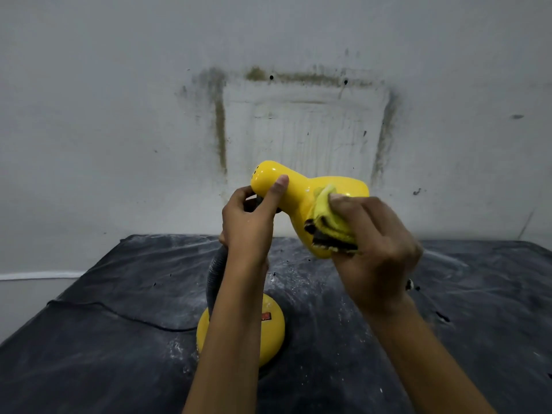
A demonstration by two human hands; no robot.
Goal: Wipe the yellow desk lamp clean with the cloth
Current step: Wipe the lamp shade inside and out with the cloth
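Note:
The yellow desk lamp stands on a dark covered table, its glossy head (298,186) tilted toward the right and its round base (270,333) below, joined by a grey flexible neck (216,270). My left hand (249,222) grips the narrow rear end of the lamp head, thumb lying along its top. My right hand (379,243) holds a folded yellow cloth (328,222) with dirty dark edges and presses it against the wide shade of the head.
The table wears a black dusty sheet (463,309) with white powder marks. A thin black cord (119,315) runs left from the base. A stained grey wall (298,115) rises right behind the table.

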